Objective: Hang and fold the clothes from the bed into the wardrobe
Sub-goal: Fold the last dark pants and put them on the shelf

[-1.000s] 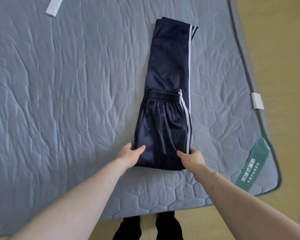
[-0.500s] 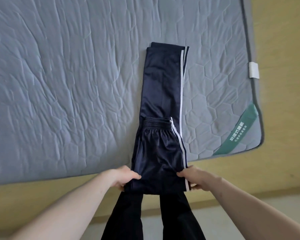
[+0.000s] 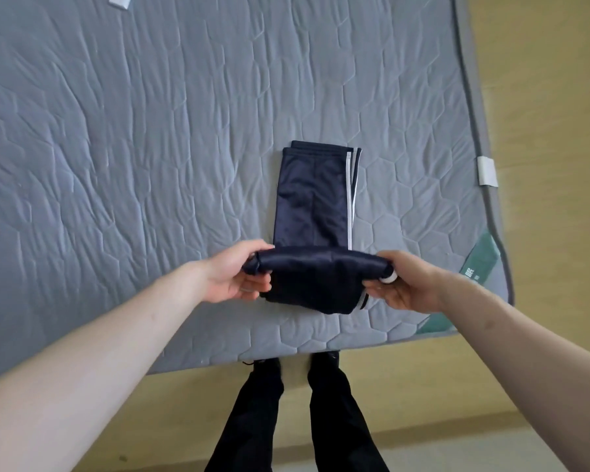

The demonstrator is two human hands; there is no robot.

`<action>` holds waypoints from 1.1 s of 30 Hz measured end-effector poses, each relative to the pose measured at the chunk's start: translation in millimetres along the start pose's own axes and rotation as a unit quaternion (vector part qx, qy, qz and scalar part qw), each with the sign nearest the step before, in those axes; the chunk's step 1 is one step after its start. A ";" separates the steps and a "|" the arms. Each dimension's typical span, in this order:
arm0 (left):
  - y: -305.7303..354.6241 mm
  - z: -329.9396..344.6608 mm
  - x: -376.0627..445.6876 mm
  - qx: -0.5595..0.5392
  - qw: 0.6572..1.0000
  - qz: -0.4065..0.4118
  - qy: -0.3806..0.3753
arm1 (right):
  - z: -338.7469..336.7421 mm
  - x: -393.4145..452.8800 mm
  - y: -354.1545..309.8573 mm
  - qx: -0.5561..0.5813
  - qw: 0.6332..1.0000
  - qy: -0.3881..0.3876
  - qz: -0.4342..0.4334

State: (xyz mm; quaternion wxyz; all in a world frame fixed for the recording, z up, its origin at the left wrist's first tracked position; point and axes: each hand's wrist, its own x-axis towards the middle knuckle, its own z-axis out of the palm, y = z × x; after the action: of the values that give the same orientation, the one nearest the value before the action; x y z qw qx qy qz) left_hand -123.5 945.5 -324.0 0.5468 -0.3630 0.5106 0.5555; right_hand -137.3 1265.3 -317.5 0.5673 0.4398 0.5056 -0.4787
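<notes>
Standing at the near edge of the bed, the person's legs in dark trousers (image 3: 263, 420) show at the bottom of the view, on a yellowish floor (image 3: 491, 386). Just beyond them the left hand (image 3: 234, 274) and right hand (image 3: 406, 284) are held apart, each with fingers curled round one end of the folded near part of the navy track pants (image 3: 312, 202). That gripped fold is lifted clear of the grey quilted mattress (image 3: 133, 148), sagging a little between the hands. The rest of the pants lies flat on the mattress, running away from the hands toward the far side, white side stripes along the right edge and the cuffs at the far end. Right of the hands a green label (image 3: 481, 257) sits at the mattress corner, and farther along the right edge a white tab (image 3: 486, 172).
</notes>
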 end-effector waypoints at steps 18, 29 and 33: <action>3.9 15.9 122.3 0.082 0.969 0.047 0.228 | 56.0 101.7 47.7 0.047 0.968 0.232 -0.083; -42.3 61.7 122.8 0.035 0.972 0.067 0.224 | 63.8 126.9 49.3 0.197 0.966 0.126 -0.114; -91.7 110.9 94.9 0.068 0.992 -0.024 0.103 | 40.6 121.7 67.1 0.218 0.945 0.209 -0.124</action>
State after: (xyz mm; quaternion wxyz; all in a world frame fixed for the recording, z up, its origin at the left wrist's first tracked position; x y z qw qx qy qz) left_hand -29.7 1063.9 -407.0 0.5282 -0.3922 0.5920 0.4656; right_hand -61.2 1223.8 -433.4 0.2755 0.5768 0.5467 -0.5408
